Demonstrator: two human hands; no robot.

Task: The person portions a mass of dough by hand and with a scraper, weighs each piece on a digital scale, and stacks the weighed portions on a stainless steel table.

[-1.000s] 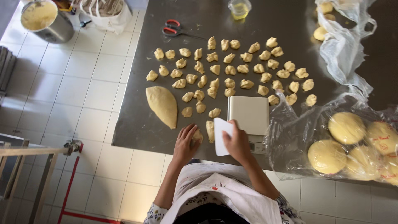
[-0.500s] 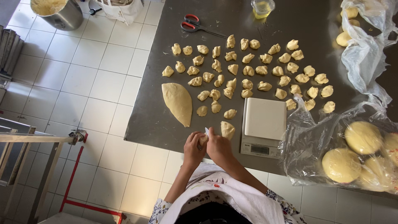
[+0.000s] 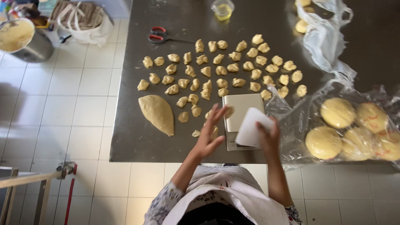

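steel table (image 3: 137,141) | left hand (image 3: 210,133) spread, maybe touching scale (image 3: 239,110) | right hand (image 3: 268,135) clamps scraper (image 3: 252,127)

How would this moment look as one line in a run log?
left hand: open, over dough pieces | right hand: holds white scraper | scale: dough piece on it | table: dough slab

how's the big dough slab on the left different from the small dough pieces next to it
The big dough slab is one flat, smooth teardrop shape, far larger than any small dough piece. The slab lies alone near the table's left edge; the small pieces are lumpy chunks, many of them spread in rough rows. Both are the same pale yellow and sit bare on the metal table.
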